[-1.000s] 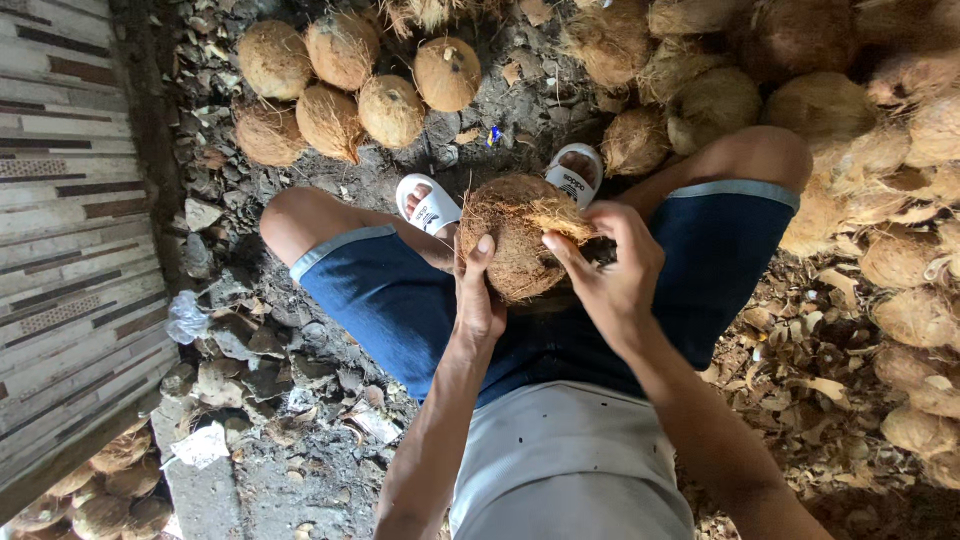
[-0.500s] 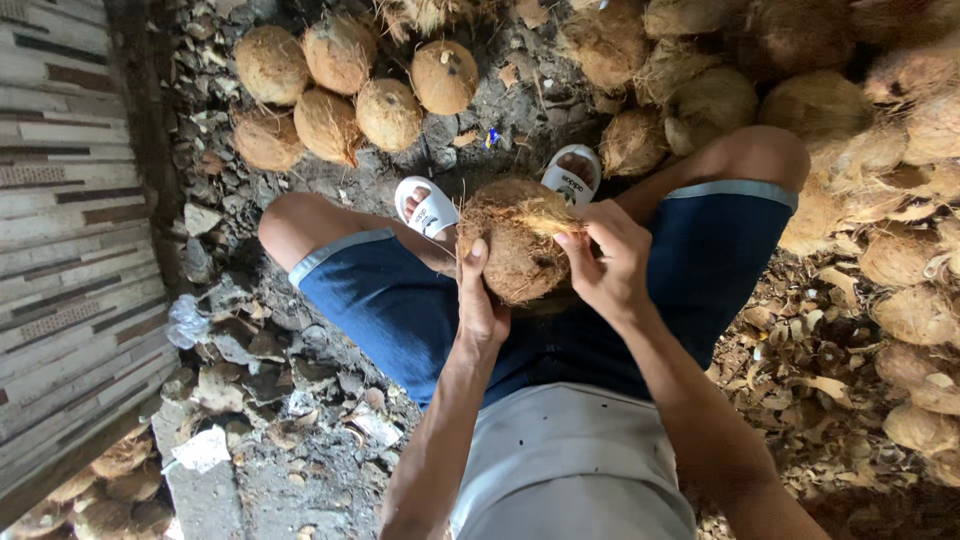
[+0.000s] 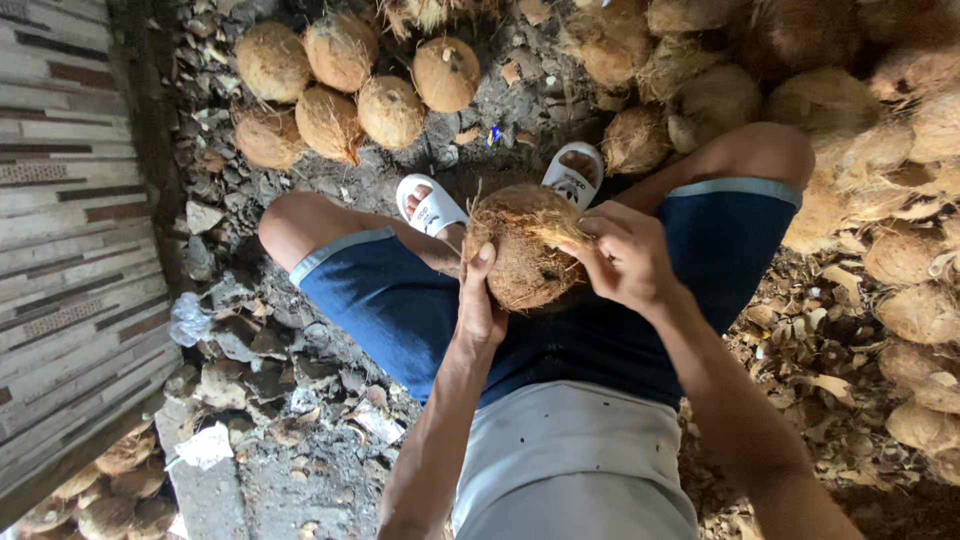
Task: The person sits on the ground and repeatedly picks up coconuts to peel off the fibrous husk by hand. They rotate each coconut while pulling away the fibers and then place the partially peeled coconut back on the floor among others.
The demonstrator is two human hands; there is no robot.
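Left hand [image 3: 478,300] cups coconut [image 3: 522,245] side, fingers wrapped; right hand [image 3: 625,255] fingers pinch husk strip [image 3: 552,232]. Risk: strip snaps, coconut slips off lap.

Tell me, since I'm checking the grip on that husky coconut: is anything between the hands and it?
Nothing visible. The left hand cups the coconut from below, thumb on its side. The right hand is on its right side, fingers pinching a strip of loose husk fibre.

Dirt ground [image 3: 300,480]; husked coconuts [image 3: 345,85]; husk scraps [image 3: 800,370]; white sandals [image 3: 432,208].
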